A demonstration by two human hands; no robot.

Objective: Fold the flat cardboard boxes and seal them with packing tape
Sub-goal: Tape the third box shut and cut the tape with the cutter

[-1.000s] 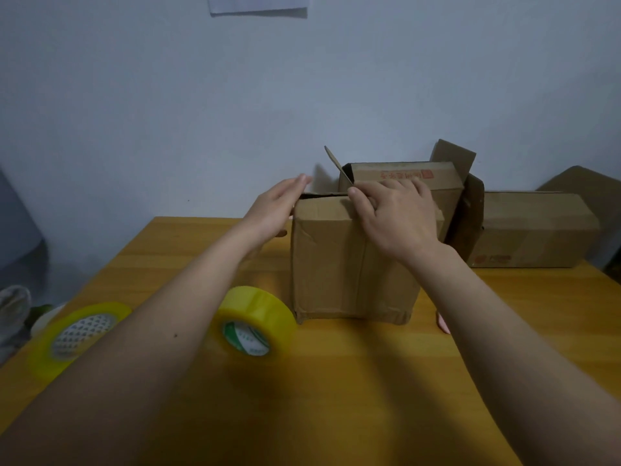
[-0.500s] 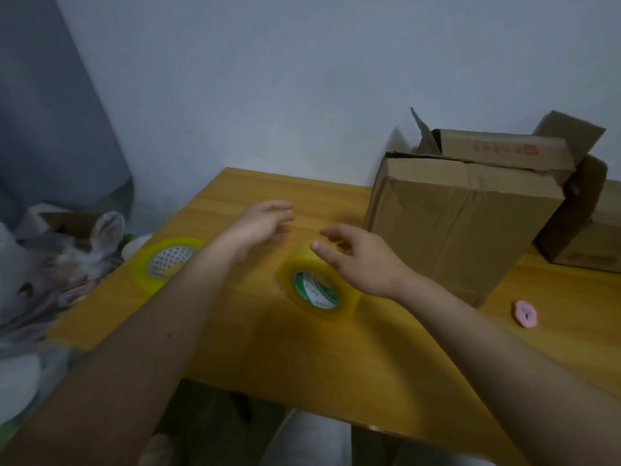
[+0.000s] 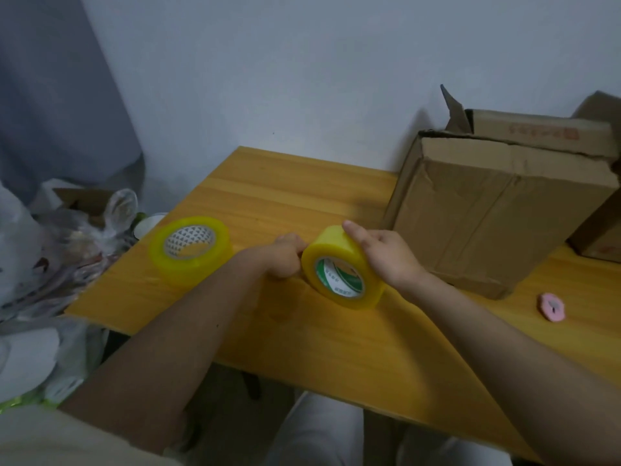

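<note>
Evidently, in the head view, the taping step is being prepared. A roll of tape (image 3: 342, 267) is held on edge in the middle of the frame, its lower rim on or just above the table (image 3: 302, 183); which cannot be told. It is grasped from the right by the right hand (image 3: 386, 253), index finger laid over its top. The left hand (image 3: 285, 255) is clenched against the roll's left side, apparently picking at the tape end; the end itself cannot be made out. A folded box (image 3: 487, 213) is seen at right, top flaps closed but unsealed. A second roll (image 3: 190, 245) lies flat at centre left, untouched. Next, the loose end is to be found and pulled free, then carried to the box's top seam.
</note>
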